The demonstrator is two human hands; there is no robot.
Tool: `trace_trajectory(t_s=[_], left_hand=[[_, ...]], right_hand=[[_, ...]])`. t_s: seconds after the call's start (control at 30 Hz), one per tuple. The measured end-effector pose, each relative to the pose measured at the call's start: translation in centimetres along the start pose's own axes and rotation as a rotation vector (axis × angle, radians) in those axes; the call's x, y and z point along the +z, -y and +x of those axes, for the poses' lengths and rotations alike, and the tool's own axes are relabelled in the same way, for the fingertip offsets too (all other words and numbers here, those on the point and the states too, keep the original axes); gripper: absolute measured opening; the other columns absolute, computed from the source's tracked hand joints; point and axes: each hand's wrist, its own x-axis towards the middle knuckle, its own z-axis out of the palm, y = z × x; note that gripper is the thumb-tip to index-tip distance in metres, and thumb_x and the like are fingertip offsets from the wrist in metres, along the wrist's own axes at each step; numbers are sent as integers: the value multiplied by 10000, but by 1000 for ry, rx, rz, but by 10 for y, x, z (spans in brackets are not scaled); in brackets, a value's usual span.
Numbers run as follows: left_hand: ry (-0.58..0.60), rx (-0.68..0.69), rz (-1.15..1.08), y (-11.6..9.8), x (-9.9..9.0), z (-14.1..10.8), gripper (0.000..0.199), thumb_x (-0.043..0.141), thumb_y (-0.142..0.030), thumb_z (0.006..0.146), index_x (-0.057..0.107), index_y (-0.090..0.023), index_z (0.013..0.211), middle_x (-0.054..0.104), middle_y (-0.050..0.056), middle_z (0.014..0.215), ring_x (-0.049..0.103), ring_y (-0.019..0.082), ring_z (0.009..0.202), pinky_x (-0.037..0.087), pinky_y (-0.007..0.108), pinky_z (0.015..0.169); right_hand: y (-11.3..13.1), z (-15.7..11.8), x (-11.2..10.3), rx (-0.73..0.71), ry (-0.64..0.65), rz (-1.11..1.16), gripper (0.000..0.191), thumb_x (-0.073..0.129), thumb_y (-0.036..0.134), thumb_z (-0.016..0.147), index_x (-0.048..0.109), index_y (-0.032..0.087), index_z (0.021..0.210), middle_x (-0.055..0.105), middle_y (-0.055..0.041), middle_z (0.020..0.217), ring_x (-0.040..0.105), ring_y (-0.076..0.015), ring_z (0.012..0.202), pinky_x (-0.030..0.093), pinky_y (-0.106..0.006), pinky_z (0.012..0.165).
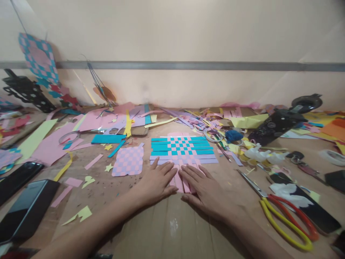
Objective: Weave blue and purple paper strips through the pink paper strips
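Note:
A woven piece of blue, pink and purple paper strips (181, 145) lies flat near the middle of the table. Both hands rest on its near side, palms down, over the pink strips. My left hand (159, 178) has its fingers spread, with fingertips by the purple strip's left part. My right hand (203, 187) lies flat to the right, fingers pointing up and left onto the pink strips. Between the two hands, loose pink strip ends show. A finished-looking pink and purple checkered piece (128, 160) sits left of my left hand.
Scissors with red and yellow handles (285, 219) lie at the right, near small white bottles (265, 154). At the left are a phone (18, 180) and a dark box (28, 210). Paper scraps (105, 118) line the wall, and a black tumbler (277, 124) leans at the right.

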Motion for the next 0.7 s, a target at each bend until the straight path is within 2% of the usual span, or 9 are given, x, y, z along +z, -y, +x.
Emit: trace_trajectory(t_s=[0.17, 0.3, 0.47, 0.7], left_hand=[[9, 54, -9, -2, -3, 4, 762, 283, -706, 1066, 342, -255, 1677, 340, 98, 1728, 315, 321, 1600, 23, 562, 1333], [49, 132, -53, -3, 0, 8, 794, 220, -723, 1065, 235, -258, 1708, 280, 80, 1746, 284, 277, 1617, -51, 540, 1334], [39, 138, -38, -3, 4, 10, 791, 231, -722, 1066, 253, -254, 1704, 335, 81, 1726, 311, 278, 1606, -28, 520, 1338], [36, 137, -54, -4, 5, 9, 780, 233, -708, 1073, 277, -243, 1698, 318, 77, 1732, 297, 267, 1613, 8, 502, 1345]], right_hand=[[1, -3, -14, 69, -8, 13, 651, 555, 515, 1024, 498, 230, 1607, 470, -119, 1659, 406, -347, 1555, 290, -618, 1280], [3, -3, -19, 84, 24, 14, 657, 561, 487, 1020, 494, 201, 1608, 474, -127, 1654, 418, -359, 1547, 305, -628, 1274], [-1, -4, -9, 62, -13, 8, 687, 552, 567, 1024, 489, 217, 1611, 477, -116, 1657, 411, -337, 1553, 290, -601, 1289], [-1, -4, -6, 51, -2, 5, 699, 544, 567, 1026, 484, 187, 1609, 471, -119, 1664, 398, -327, 1561, 284, -586, 1295]])
